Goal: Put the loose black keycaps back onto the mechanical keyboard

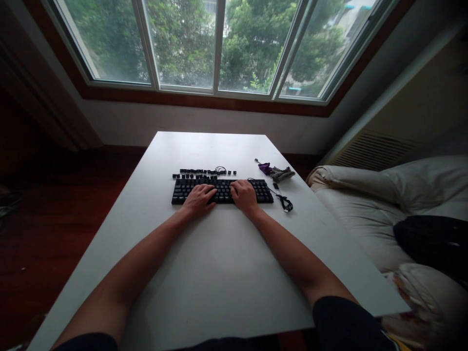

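A black keyboard (pixel 263 190) lies across the white table (pixel 208 278). My left hand (pixel 199 199) rests over its left-middle part, fingers reaching onto the keys and thumb apart near the front edge. On the right-middle keys is my right hand (pixel 244 193), its fingers bent down and the thumb a little apart from them. I make out nothing held in either hand. Loose black keycaps (pixel 193 171) lie in two rough rows just behind the keyboard. A thin wire tool (pixel 221 169), perhaps a keycap puller, sits among them.
A coiled black USB cable (pixel 286 203) lies right of the keyboard, near a small black piece (pixel 275 185). Behind it are a purple cloth (pixel 264 168) and a crumpled grey cloth (pixel 282 174). A pale sofa (pixel 351 209) stands beyond the table's right edge, and a window (pixel 183 44) is ahead.
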`<move>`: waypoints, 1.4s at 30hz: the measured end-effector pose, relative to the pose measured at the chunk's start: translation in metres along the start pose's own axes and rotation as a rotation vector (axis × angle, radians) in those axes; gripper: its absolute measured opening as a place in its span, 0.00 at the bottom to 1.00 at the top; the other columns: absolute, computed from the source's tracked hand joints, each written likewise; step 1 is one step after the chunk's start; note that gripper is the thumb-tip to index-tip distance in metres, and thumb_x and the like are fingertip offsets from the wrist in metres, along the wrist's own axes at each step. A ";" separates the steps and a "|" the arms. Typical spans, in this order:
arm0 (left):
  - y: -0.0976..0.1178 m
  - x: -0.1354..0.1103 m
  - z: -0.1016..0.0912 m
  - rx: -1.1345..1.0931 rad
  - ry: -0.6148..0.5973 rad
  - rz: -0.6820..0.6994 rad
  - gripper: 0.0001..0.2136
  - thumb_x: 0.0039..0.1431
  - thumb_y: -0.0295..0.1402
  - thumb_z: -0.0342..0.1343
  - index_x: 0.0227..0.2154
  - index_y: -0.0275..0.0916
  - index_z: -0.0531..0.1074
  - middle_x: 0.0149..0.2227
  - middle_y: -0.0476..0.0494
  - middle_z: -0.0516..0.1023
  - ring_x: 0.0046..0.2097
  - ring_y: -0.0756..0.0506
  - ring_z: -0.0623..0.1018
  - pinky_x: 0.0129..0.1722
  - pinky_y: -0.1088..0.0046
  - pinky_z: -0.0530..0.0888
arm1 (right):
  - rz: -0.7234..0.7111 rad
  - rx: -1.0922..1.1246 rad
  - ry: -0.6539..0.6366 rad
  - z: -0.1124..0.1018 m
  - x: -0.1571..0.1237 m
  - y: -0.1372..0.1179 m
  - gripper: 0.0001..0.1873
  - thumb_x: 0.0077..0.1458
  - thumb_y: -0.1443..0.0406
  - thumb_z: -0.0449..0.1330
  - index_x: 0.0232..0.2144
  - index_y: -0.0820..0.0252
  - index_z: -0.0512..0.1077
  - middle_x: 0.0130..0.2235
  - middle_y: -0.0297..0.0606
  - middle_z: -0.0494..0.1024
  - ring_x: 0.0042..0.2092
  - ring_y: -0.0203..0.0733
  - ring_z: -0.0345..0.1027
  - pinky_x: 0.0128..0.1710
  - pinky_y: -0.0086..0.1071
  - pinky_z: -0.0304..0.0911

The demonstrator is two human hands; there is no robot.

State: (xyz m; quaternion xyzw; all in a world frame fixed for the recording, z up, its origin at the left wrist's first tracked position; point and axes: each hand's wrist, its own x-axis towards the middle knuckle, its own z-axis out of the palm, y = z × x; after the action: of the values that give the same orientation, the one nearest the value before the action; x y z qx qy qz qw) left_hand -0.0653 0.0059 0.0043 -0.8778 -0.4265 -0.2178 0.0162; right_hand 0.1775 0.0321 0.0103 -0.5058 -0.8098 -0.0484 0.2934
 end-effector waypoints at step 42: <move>0.025 0.033 0.015 0.049 -0.110 0.046 0.28 0.62 0.40 0.56 0.64 0.40 0.63 0.70 0.36 0.59 0.70 0.35 0.57 0.68 0.51 0.55 | 0.131 -0.003 -0.068 -0.004 0.010 0.035 0.14 0.67 0.61 0.52 0.44 0.57 0.77 0.46 0.44 0.80 0.50 0.49 0.69 0.54 0.40 0.59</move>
State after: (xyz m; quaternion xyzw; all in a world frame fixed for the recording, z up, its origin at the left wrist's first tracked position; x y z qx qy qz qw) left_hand -0.0227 0.0177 0.0075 -0.8972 -0.4118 -0.1584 0.0195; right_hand 0.2060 0.0558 0.0110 -0.5596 -0.7842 -0.0130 0.2677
